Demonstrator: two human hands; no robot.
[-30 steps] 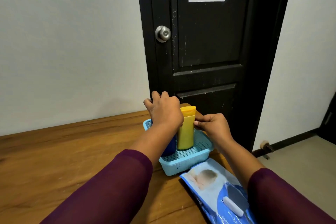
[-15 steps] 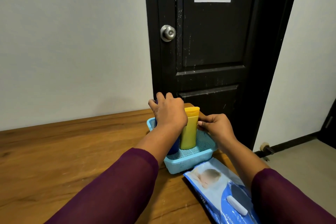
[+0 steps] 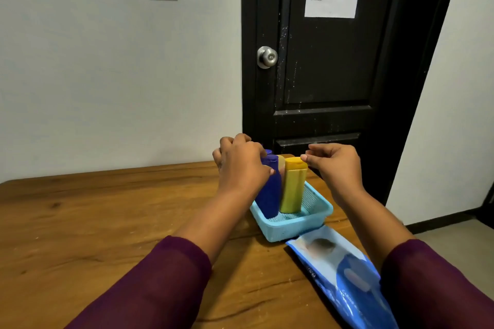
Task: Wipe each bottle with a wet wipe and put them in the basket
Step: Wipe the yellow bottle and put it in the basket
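The blue bottle and the yellow bottle are standing upright in the basket, blue touching yellow at its 9 o'clock; something pale is showing between their caps, too hidden to name; the basket is sitting on the table at your 1 o'clock. Against half a second ago, your hands are riding higher; the left hand is no longer covering the blue cap, and the right hand is up from the yellow bottle's side to its cap. I judge you are letting go, so placing is nearly finished. Your left fingers are curling, the thumb lying across the blue neck and gripping it lightly; your right thumb and forefinger are nearly meeting at the yellow cap's 3 o'clock edge; pinching or merely touching, I cannot tell. The wipes pack is lying at the basket's 5 o'clock.
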